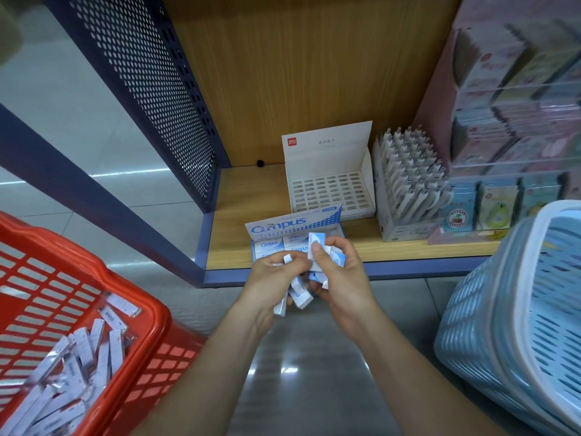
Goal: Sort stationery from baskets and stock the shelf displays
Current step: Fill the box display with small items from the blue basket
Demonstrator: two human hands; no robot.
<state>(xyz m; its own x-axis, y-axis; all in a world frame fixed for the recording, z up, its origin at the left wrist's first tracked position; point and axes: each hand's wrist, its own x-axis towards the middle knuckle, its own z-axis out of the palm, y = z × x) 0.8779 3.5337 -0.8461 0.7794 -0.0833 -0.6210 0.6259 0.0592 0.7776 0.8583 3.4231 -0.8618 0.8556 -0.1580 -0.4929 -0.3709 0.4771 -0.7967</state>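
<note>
My left hand grips a bunch of small white-and-blue Campus erasers just in front of the shelf edge. My right hand holds more of them and pinches one eraser upright above the open Campus display box. That box sits at the front of the wooden shelf and has erasers lying in rows inside. The two hands touch each other over the box's front edge.
A red basket at lower left holds several long white packets. A light-blue basket stands at right. On the shelf are an empty white slotted display box, a box of white pens and a tiered card display.
</note>
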